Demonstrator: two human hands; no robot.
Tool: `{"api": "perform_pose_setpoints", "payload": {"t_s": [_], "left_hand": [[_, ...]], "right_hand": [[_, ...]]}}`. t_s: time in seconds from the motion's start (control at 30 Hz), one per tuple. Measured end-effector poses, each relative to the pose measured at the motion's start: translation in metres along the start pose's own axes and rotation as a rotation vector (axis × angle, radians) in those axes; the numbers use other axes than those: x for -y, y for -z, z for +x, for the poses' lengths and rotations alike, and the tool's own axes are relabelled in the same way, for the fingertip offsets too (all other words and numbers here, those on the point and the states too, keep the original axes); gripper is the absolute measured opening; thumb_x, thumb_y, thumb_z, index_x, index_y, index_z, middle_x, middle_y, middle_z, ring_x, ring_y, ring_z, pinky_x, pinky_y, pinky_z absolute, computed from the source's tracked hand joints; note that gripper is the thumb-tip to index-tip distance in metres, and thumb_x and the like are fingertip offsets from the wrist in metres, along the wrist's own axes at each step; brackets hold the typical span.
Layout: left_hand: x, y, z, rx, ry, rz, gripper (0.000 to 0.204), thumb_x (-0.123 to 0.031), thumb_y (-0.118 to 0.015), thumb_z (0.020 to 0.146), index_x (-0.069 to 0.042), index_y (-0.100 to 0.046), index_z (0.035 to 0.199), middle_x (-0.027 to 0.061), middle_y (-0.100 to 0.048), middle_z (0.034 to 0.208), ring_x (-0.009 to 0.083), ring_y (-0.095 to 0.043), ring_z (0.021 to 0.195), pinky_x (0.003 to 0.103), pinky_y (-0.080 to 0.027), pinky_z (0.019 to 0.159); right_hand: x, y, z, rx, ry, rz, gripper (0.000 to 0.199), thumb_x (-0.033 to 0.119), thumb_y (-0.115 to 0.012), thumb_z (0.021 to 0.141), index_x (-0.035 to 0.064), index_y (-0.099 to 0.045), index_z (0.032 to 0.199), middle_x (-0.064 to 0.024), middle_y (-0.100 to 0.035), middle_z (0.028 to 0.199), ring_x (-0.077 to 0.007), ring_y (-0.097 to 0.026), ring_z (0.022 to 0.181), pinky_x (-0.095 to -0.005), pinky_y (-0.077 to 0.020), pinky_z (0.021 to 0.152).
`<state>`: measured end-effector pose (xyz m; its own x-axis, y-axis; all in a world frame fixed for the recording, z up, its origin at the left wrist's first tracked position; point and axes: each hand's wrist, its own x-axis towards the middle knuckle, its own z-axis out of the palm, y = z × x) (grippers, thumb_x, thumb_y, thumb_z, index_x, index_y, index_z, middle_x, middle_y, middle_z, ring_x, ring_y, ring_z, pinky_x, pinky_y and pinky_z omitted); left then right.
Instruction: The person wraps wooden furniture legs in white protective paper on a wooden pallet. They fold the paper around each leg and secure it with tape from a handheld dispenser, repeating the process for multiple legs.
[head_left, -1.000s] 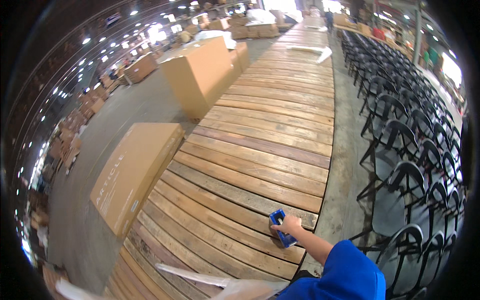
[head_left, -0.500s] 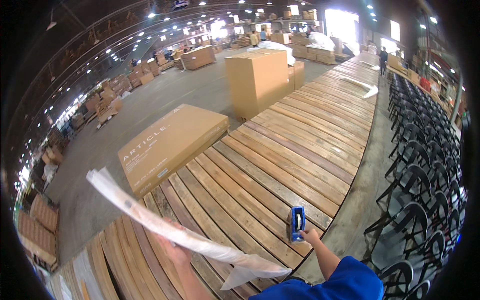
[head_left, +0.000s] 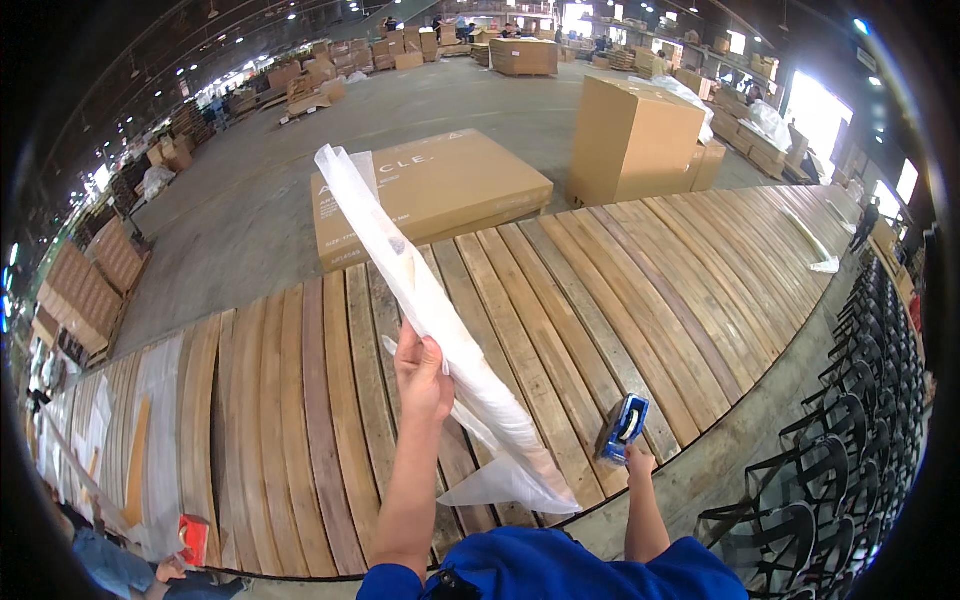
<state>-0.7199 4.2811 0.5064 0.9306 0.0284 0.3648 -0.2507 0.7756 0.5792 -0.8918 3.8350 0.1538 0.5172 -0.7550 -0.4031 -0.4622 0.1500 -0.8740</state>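
Note:
A long, slim piece (head_left: 430, 300) in translucent white wrap runs slantwise over the slatted wooden table (head_left: 590, 270). My left hand (head_left: 425, 385) is closed around its middle, thumb on top; the wrap hides what is inside. A loose flap of wrapping hangs out at its near end. To the right, close to the table's edge, stands a blue tape dispenser (head_left: 622, 428) with a pale roll in it. My right hand (head_left: 641, 461) has its fingers pinched together at the dispenser's near end. What lies between those fingertips is too small to see.
A flat carton (head_left: 470, 185) lies beyond the table, with a tall carton (head_left: 630, 140) to its right. Black chairs (head_left: 830, 460) stand in rows at right. At lower left, another person's hand (head_left: 172, 570) is near a red tape dispenser (head_left: 193, 540).
The view has swung left, bringing the other person into sight. My left hand has tilted the wrapped piece steeper, its far end raised. My right hand stays at the blue tape dispenser.

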Motion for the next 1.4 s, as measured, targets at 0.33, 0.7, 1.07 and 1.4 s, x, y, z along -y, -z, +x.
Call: {"api": "perform_pose_setpoints", "payload": {"t_s": [0.33,0.7,1.07,1.4], "left_hand": [[-0.024,0.007,-0.008,-0.291,-0.113,0.297,0.055,-0.027,-0.065,0.098,-0.012,-0.043,0.147,0.0112,-0.053,0.141,0.0268,-0.057,0.121,0.045,-0.051,0.103],[-0.064,0.048,0.025,-0.050,-0.065,0.433,0.055,-0.037,-0.071,0.093,-0.005,-0.052,0.134,0.0109,-0.058,0.134,0.0275,-0.058,0.118,0.047,-0.046,0.106],[-0.059,0.047,0.036,0.000,-0.134,0.546,0.038,-0.007,-0.076,0.088,0.002,-0.062,0.122,0.0102,-0.068,0.118,0.0179,-0.064,0.105,0.034,-0.051,0.096],[-0.079,0.023,0.026,0.149,-0.073,0.538,0.041,-0.004,-0.075,0.089,0.006,-0.060,0.126,0.0095,-0.068,0.116,0.0138,-0.064,0.101,0.027,-0.049,0.090]], "right_hand": [[-0.036,-0.026,-0.058,-0.165,0.129,-0.090,0.022,0.021,-0.074,0.079,-0.0005,-0.075,0.081,-0.0095,-0.072,0.077,-0.0184,-0.066,0.070,-0.0367,-0.0514,0.066],[0.030,-0.071,-0.045,-0.259,-0.113,-0.596,0.031,0.034,-0.069,0.078,0.0080,-0.078,0.092,-0.0137,-0.076,0.098,-0.0289,-0.073,0.094,-0.0386,-0.0567,0.081],[-0.003,-0.028,-0.091,-0.226,0.051,-0.738,0.044,0.043,-0.068,0.086,0.0024,-0.075,0.101,-0.0152,-0.076,0.094,-0.0290,-0.073,0.089,-0.0422,-0.0556,0.078],[0.265,-0.151,-0.364,0.533,0.885,0.248,0.011,0.003,-0.068,0.092,-0.0003,-0.069,0.082,-0.0037,-0.066,0.075,-0.0078,-0.057,0.068,-0.0246,-0.0434,0.062]]}}
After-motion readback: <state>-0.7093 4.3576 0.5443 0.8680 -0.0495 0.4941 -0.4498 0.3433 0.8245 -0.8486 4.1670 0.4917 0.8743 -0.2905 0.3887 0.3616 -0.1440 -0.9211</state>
